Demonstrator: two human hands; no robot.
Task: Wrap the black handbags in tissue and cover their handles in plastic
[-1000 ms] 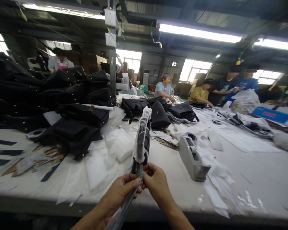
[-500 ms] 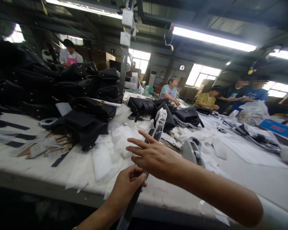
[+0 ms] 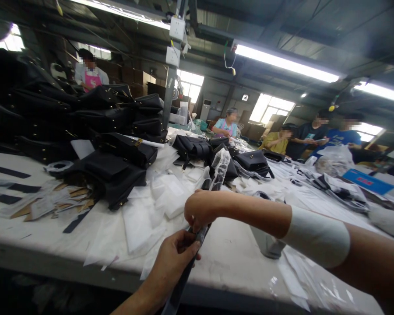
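A long dark strap [image 3: 183, 280], partly in clear plastic wrap, runs from the bottom of the view up over the table edge. My left hand [image 3: 179, 256] pinches it near that edge. Just above, my right hand [image 3: 202, 210] is bent down at the wrist, its fingers closed at the strap; the fingertips are partly hidden. Beyond my right hand, a plastic-wrapped end [image 3: 221, 164] stands up near some black bags. A grey tape dispenser [image 3: 269, 245] sits under my right forearm, partly hidden by it.
Black bags [image 3: 98, 116] are piled at the left, with white sheets [image 3: 139, 223] and paper scraps [image 3: 49, 201] in front. Clear plastic pieces lie at the right front. A blue box [image 3: 367, 180] is at the far right. Several people are across the table.
My right hand has gone from spread fingers above the strap to closed fingers on it, with the wrist bent. My left hand keeps its pinch. The view has shifted slightly.
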